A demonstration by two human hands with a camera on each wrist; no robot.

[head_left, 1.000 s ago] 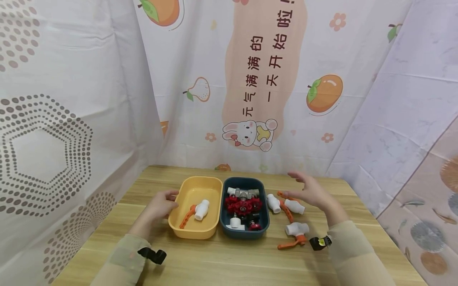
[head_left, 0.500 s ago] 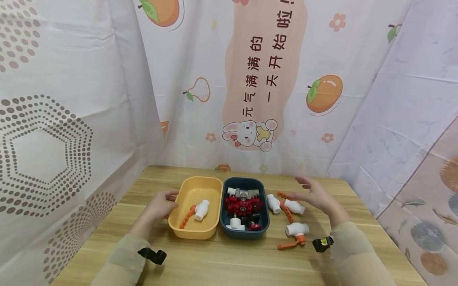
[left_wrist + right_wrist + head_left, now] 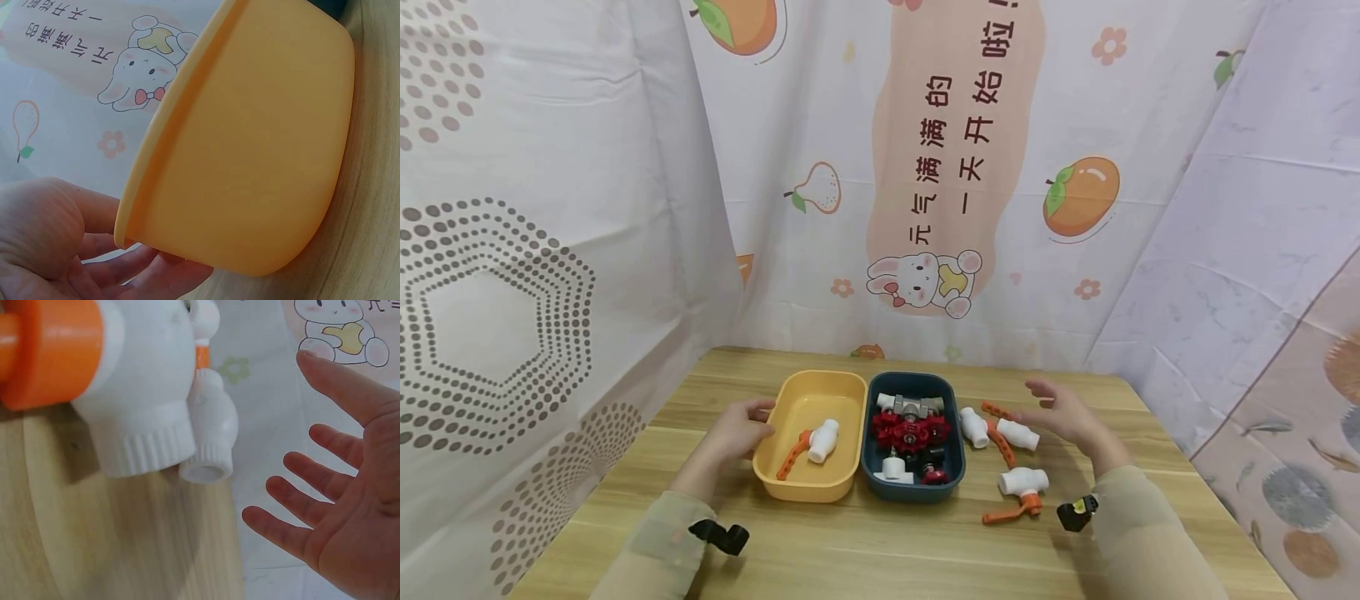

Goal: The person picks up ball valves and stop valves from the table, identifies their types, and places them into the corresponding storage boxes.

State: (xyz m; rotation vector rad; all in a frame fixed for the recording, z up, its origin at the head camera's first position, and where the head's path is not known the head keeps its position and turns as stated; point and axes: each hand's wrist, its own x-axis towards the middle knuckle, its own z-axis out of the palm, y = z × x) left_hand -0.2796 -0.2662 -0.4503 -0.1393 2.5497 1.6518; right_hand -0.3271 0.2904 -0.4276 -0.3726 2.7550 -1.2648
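My left hand point(image 3: 741, 429) lies at the left side of the yellow tray point(image 3: 762, 467), its fingers relaxed against the rim and outer wall; the left wrist view shows the hand point(image 3: 56, 237) close beside that wall. Inside the tray is one white ball valve point(image 3: 823, 440) with an orange lever. Over the table on the right, my right hand point(image 3: 1067, 417) hovers with spread fingers and holds nothing. Near it lie three more white ball valves with orange levers: one by the blue tray point(image 3: 973, 427), another under the fingertips point(image 3: 1018, 434), and a nearer one point(image 3: 1023, 481).
A dark blue tray point(image 3: 912, 493) stands against the yellow one, holding several valves with red handwheels point(image 3: 910, 432) and a white tee-shaped fitting point(image 3: 893, 469). Printed curtains point(image 3: 820, 275) hang behind and beside the wooden table point(image 3: 850, 550).
My right hand has drawn back slightly to the right and lower in the head view, away from the valves. The left hand, both trays and the valves have stayed put.
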